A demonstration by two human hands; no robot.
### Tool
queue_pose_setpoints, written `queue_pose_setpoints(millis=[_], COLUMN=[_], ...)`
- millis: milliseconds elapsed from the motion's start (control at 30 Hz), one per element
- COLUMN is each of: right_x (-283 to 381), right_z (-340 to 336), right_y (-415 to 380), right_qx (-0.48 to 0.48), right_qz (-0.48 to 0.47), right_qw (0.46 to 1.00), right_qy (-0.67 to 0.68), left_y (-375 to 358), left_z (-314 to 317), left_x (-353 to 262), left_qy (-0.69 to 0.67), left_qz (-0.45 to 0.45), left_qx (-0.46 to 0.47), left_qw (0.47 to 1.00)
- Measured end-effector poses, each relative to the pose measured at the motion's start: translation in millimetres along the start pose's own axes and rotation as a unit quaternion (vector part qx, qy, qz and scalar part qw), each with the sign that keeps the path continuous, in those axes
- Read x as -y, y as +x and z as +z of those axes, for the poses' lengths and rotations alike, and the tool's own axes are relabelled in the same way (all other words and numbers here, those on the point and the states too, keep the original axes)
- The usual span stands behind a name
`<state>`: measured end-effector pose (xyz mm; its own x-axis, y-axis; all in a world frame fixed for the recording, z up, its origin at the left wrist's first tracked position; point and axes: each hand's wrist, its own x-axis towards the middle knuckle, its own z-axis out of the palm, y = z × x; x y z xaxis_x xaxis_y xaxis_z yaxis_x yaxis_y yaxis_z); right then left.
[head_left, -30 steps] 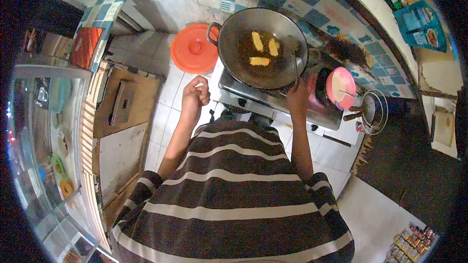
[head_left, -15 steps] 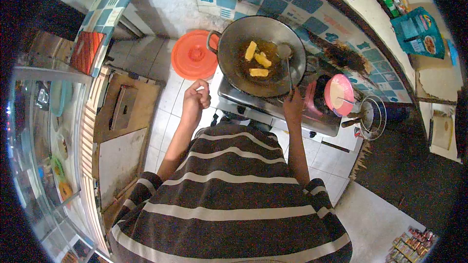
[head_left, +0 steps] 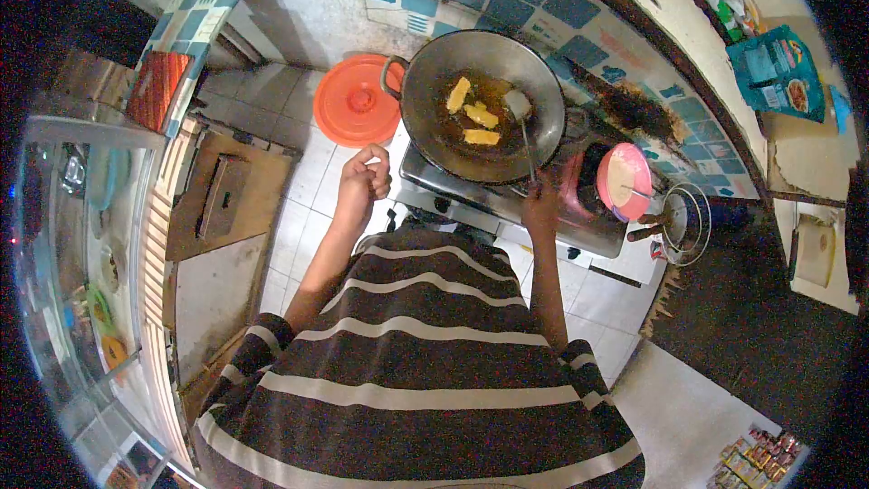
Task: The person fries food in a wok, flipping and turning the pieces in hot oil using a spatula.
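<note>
My right hand [head_left: 540,206] grips the handle of a metal spatula [head_left: 518,107], whose blade rests inside a large wok [head_left: 434,140] on the stove. Several golden, battered pieces of food [head_left: 482,137] lie in the dark oil [head_left: 498,91], left of the blade. Curled into a loose fist, my left hand [head_left: 364,177] is held in front of the wok's left side, apart from it, and I see nothing in its fingers.
An orange-red lid [head_left: 359,100] is left of the wok. On the stove's [head_left: 579,226] right stands a pink bowl [head_left: 625,183] of pale batter with a utensil in it. Beside it is a wire strainer [head_left: 688,222]. A glass display case [head_left: 81,263] borders my left.
The spatula blade has turned, showing a broader, lighter face, and shifted slightly within the wok. My left hand stays curled. The whole view has shifted a little.
</note>
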<state>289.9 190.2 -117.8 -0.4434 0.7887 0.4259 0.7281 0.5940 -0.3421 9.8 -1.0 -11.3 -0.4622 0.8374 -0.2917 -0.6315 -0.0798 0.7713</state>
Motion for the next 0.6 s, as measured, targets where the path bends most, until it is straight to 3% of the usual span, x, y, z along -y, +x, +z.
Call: queue_pose_setpoints(millis=[67,167,267,333,400,467,567,600], right_x=[2,40,31,-2,-7,-7,25,22], right_z=[-6,-41,-32,-2,1,-3,-28,-26], right_y=[-4,20,14,-3,-3,-1,12,11], right_qx=[0.136,0.222,0.187,0.132,0.122,0.159,0.196,0.195], right_qz=[0.155,0.318,0.27,0.154,0.123,0.179,0.279,0.27], right_qw=[0.972,0.906,0.94,0.979,0.983,0.957,0.922,0.93], right_qy=[0.113,0.17,0.09,0.029,0.053,0.162,0.181,0.157], left_y=[-1,0,-1,-1,-2,-3,-4,-6], left_z=[1,0,-3,-1,-2,-2,-2,-1], left_x=[0,0,4,4,4,4,4,4], left_qy=[-0.001,0.0,0.005,0.01,0.018,0.024,0.02,0.012], left_qz=[-0.003,-0.007,-0.003,-0.006,-0.011,-0.013,-0.006,-0.002], left_qx=[-0.001,-0.003,-0.004,-0.013,-0.022,-0.031,-0.032,-0.027], left_qw=[1.0,1.0,1.0,1.0,1.0,0.999,0.999,1.0])
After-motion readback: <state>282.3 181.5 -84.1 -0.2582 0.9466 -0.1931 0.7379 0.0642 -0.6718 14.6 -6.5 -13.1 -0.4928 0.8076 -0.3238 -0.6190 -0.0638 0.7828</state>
